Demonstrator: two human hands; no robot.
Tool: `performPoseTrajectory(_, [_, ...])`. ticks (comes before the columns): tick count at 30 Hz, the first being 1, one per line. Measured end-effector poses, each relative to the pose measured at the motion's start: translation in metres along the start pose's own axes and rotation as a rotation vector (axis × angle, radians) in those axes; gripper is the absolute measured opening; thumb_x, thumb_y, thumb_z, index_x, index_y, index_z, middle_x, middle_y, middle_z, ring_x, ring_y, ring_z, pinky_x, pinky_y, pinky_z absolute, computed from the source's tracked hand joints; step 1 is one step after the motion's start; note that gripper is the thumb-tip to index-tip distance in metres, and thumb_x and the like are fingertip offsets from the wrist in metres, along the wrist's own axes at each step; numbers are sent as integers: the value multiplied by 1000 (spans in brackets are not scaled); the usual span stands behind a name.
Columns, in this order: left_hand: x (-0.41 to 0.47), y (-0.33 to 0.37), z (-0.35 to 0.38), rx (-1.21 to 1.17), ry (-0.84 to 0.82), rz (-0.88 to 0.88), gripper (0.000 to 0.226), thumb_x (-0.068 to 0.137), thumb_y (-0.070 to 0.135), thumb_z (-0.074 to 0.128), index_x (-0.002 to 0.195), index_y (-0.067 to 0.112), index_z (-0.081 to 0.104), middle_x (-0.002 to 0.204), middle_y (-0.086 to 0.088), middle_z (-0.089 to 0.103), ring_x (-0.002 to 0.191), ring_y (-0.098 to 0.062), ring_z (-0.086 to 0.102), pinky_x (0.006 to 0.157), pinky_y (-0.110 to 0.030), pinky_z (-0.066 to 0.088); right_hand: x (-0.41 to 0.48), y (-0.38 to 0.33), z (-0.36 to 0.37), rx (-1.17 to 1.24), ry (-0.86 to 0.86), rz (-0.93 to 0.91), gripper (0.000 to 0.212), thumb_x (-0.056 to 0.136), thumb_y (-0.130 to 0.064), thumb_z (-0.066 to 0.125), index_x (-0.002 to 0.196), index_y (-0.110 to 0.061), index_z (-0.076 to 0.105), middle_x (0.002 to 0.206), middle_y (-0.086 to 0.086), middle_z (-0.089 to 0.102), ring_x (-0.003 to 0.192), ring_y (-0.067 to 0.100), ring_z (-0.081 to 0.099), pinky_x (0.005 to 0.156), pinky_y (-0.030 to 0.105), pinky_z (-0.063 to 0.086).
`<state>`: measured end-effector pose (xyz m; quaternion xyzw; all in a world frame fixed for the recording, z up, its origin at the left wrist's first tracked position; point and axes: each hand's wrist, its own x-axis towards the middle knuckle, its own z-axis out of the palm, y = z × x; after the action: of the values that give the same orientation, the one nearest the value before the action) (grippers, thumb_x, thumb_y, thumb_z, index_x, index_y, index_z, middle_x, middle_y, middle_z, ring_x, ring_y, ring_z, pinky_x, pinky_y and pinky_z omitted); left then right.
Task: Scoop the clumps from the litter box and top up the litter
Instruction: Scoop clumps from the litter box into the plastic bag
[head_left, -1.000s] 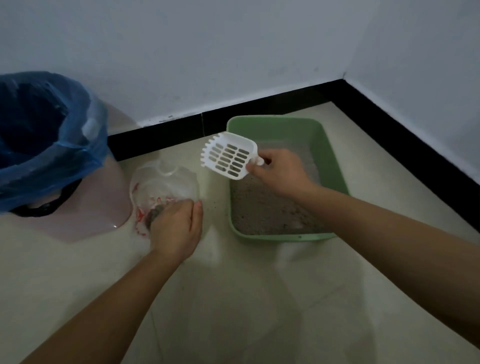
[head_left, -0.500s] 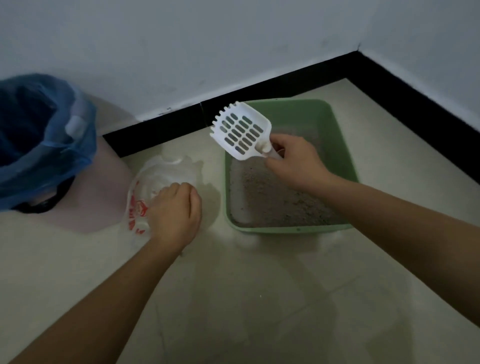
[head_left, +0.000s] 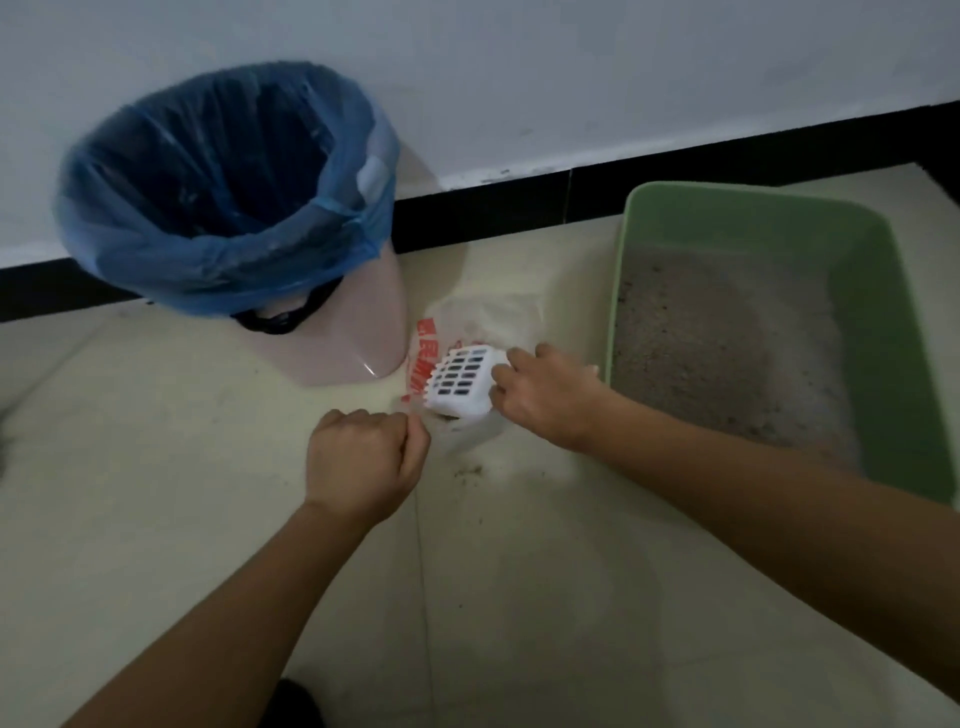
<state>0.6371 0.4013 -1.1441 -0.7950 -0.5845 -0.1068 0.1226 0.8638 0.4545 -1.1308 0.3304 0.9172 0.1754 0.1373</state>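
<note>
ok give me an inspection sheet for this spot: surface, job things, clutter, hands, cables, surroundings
surface: pale tiled floor, a few loose grains in front of the bag
job's things: green box holding grey litter; white scoop turned face down over the clear bag with red print, which lies between bin and box
clutter: pink bin with a blue liner, standing left of the bag
hands: left hand curled at the bag's near edge, seems to pinch it; right hand grips the scoop's handle
cables: nothing seen
surroundings: white wall with black skirting; dim light
</note>
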Motion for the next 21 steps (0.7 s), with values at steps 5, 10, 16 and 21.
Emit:
performPoseTrajectory(5, [8,2,0,-12,-18,-31,43,86,24,52,43,16,48,39,-2,45,35,-23,36,49,-22,21,2,-1,3,16,15,25,27,70,-19,76,97,-20,71,91,3,64,80,22,60,56,33,42])
performPoseTrajectory(10, [12,3,4,-29,-77,-37,46,89,28,44,45,16,49,40,-1,45,35,-22,38,45,-20,25,-5,-2,8,133,-66,14,29,87,-9,61,115,-14,63,109,10,59,94,28,58,68,38,47])
performPoseTrajectory(16, [23,18,4,-41,-60,-59,47,89,28,43,44,15,49,40,-4,44,34,-25,38,47,-20,20,-31,46,-36,1258,157,535,44,92,-17,67,135,-17,58,104,-2,64,89,12,62,86,32,55])
performPoseTrajectory(21, [44,56,1,-19,-100,-32,34,90,30,44,69,11,61,69,-14,62,63,-32,57,57,-35,43,-85,84,-41,1807,469,805,52,90,-9,69,139,-10,52,97,3,73,82,9,70,74,27,58])
